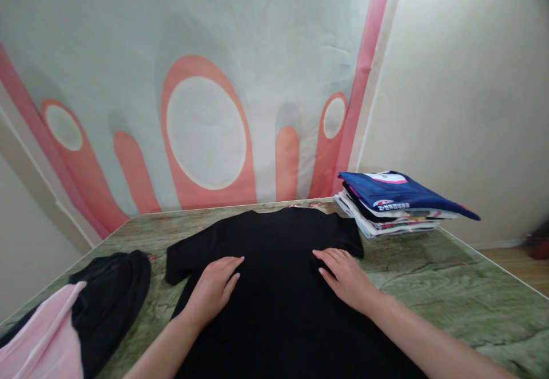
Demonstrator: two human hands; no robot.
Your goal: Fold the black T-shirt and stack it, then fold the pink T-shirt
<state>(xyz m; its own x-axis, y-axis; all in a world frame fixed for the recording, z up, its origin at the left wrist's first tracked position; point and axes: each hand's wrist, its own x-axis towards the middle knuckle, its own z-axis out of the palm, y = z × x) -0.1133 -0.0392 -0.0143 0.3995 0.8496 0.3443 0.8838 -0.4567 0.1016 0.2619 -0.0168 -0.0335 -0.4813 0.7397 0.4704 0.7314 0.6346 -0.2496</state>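
Note:
A black short-sleeved shirt lies spread out on the green wood-patterned table, its neck end toward the wall and its sleeves out to both sides. Over the left part of its chest is my left hand, palm down, thumb apart from the fingers, holding nothing. My right hand is at the right part of the chest, also palm down with the thumb apart and nothing held. Both hands are on or just above the cloth; exact contact cannot be told. The lower end of the shirt runs out of view.
At the back right stands a stack of folded clothes with a dark blue garment on top. Black clothing and a pink cloth lie at the left. Behind the table is a wall with a printed covering.

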